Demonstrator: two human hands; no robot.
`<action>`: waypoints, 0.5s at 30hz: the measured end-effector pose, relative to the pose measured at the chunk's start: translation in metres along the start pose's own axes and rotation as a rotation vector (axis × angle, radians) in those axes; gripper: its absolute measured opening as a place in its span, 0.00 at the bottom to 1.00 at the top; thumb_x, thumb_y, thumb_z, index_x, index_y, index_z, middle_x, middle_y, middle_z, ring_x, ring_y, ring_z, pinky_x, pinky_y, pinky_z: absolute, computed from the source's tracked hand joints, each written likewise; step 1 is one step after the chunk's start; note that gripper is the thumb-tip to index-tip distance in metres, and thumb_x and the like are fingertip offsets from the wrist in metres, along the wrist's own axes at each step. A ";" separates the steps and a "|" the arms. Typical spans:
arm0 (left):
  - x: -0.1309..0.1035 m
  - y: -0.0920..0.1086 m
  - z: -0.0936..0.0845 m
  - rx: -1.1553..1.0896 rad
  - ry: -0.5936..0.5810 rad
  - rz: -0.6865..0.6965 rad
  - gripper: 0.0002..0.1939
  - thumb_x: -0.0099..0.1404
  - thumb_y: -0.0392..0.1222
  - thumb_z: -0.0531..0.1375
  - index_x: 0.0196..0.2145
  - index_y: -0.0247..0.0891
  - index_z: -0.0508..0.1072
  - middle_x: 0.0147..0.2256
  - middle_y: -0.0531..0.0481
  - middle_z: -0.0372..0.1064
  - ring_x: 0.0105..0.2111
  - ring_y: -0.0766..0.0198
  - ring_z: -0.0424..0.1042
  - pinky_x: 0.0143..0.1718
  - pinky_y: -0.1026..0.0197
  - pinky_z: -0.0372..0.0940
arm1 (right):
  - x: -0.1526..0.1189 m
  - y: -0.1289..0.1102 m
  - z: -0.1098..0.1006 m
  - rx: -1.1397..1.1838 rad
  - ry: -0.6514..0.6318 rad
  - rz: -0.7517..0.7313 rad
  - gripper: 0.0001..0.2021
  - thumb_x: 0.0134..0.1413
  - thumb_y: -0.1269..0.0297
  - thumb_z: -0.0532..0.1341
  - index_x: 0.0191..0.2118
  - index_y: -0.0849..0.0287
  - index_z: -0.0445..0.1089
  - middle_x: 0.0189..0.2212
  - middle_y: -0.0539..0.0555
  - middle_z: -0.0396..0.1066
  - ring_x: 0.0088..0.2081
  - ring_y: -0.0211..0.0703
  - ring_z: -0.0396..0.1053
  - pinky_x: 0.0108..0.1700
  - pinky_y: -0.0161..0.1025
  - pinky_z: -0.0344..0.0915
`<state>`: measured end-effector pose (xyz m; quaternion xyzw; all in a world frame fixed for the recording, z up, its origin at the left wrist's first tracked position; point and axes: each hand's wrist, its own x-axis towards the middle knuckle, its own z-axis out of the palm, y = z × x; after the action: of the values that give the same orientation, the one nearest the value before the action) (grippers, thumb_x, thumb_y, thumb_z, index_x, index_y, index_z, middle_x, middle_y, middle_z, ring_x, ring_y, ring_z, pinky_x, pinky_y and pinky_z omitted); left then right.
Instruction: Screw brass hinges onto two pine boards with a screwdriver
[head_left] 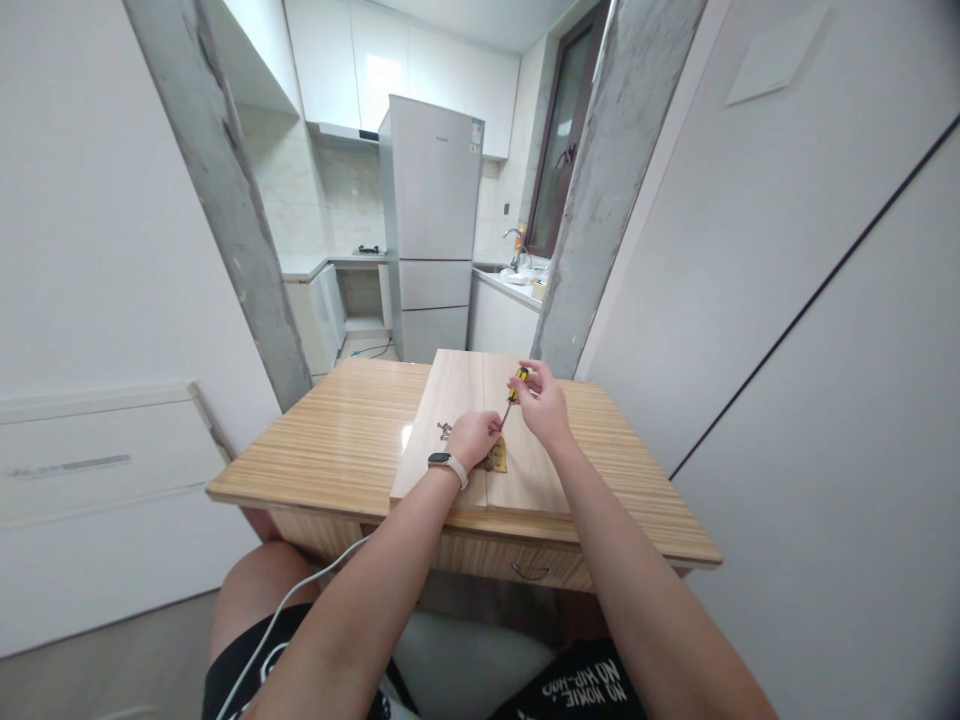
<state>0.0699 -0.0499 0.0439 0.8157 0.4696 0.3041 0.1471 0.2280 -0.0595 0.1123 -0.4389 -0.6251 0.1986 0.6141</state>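
My right hand (545, 403) grips the yellow and black handle of a screwdriver (514, 391). The screwdriver leans, with its shaft pointing down and left toward the fingertips of my left hand (477, 436). Those left fingers are pinched together at the tip of the shaft; what sits between them is hidden. Just below them a brass-coloured hinge (498, 460) lies across the seam of two pale wooden boards (433, 452), partly covered by my left hand. Several small screws (444, 431) lie loose on the left board, beside my left hand.
The boards rest on a striped wooden table (337, 430) with a drawer handle (529, 572) at its front. A white cable (300, 585) runs over my leg to the table's edge. Beyond stand a fridge (437, 200) and a sink counter (507, 290).
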 end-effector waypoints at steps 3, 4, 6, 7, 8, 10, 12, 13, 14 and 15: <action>0.000 0.001 0.000 0.013 0.002 -0.002 0.07 0.66 0.35 0.65 0.40 0.44 0.81 0.40 0.49 0.82 0.43 0.58 0.80 0.47 0.61 0.69 | 0.001 -0.003 0.002 -0.039 -0.051 -0.037 0.21 0.60 0.48 0.64 0.54 0.52 0.73 0.39 0.54 0.77 0.40 0.46 0.77 0.38 0.42 0.77; 0.000 0.002 0.000 0.016 0.003 -0.004 0.07 0.66 0.35 0.65 0.40 0.44 0.81 0.40 0.49 0.82 0.43 0.58 0.80 0.48 0.61 0.69 | 0.001 -0.004 0.003 -0.048 -0.062 -0.040 0.20 0.61 0.48 0.64 0.54 0.52 0.74 0.39 0.54 0.77 0.40 0.47 0.76 0.37 0.41 0.77; 0.000 0.002 0.000 0.019 0.005 -0.007 0.06 0.66 0.36 0.65 0.40 0.44 0.81 0.40 0.48 0.82 0.43 0.57 0.80 0.48 0.60 0.68 | 0.002 -0.005 0.005 -0.040 -0.089 -0.033 0.19 0.62 0.49 0.62 0.54 0.52 0.74 0.41 0.54 0.77 0.42 0.48 0.77 0.37 0.41 0.77; 0.000 0.001 0.000 0.018 0.007 -0.006 0.06 0.66 0.36 0.65 0.39 0.44 0.81 0.40 0.48 0.82 0.43 0.57 0.80 0.48 0.60 0.68 | 0.002 -0.006 0.006 -0.023 -0.104 -0.023 0.19 0.63 0.49 0.61 0.55 0.52 0.73 0.43 0.55 0.78 0.44 0.48 0.77 0.37 0.42 0.77; 0.000 0.001 0.000 0.016 0.008 -0.003 0.06 0.66 0.36 0.65 0.39 0.44 0.81 0.40 0.48 0.82 0.43 0.57 0.79 0.48 0.60 0.68 | 0.002 -0.006 0.006 0.001 -0.120 -0.011 0.19 0.64 0.50 0.60 0.56 0.52 0.72 0.46 0.57 0.78 0.45 0.49 0.78 0.37 0.42 0.77; 0.000 0.000 0.001 0.012 0.010 0.008 0.06 0.66 0.35 0.65 0.39 0.43 0.81 0.40 0.48 0.82 0.43 0.57 0.79 0.47 0.61 0.68 | 0.003 -0.005 0.007 0.048 -0.143 0.011 0.20 0.65 0.50 0.58 0.57 0.52 0.71 0.50 0.59 0.77 0.47 0.50 0.78 0.35 0.42 0.77; 0.001 -0.002 0.002 0.010 0.015 0.018 0.06 0.66 0.35 0.65 0.39 0.43 0.80 0.40 0.48 0.82 0.43 0.58 0.79 0.46 0.61 0.68 | 0.005 -0.003 0.007 0.059 -0.137 0.020 0.20 0.65 0.51 0.58 0.57 0.53 0.70 0.52 0.60 0.77 0.47 0.51 0.79 0.34 0.42 0.77; 0.001 -0.002 0.002 0.010 0.020 0.020 0.06 0.66 0.35 0.65 0.39 0.43 0.80 0.39 0.48 0.82 0.42 0.58 0.79 0.45 0.61 0.68 | 0.006 -0.003 0.007 0.044 -0.121 0.017 0.19 0.64 0.51 0.59 0.56 0.53 0.70 0.51 0.60 0.77 0.46 0.51 0.79 0.34 0.42 0.77; 0.001 -0.003 0.003 0.008 0.023 0.020 0.06 0.66 0.35 0.64 0.39 0.43 0.80 0.39 0.48 0.82 0.42 0.58 0.80 0.45 0.61 0.68 | 0.007 -0.002 0.007 0.014 -0.098 0.009 0.19 0.63 0.51 0.60 0.55 0.53 0.70 0.50 0.59 0.77 0.45 0.50 0.79 0.34 0.41 0.77; 0.001 -0.003 0.004 0.002 0.027 0.020 0.06 0.66 0.35 0.64 0.39 0.43 0.80 0.39 0.48 0.82 0.42 0.58 0.80 0.45 0.61 0.68 | 0.008 -0.001 0.007 -0.025 -0.074 -0.003 0.18 0.62 0.51 0.61 0.53 0.53 0.70 0.49 0.58 0.77 0.43 0.49 0.79 0.33 0.41 0.77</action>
<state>0.0704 -0.0469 0.0396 0.8165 0.4636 0.3159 0.1367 0.2223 -0.0520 0.1169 -0.4380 -0.6504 0.2057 0.5855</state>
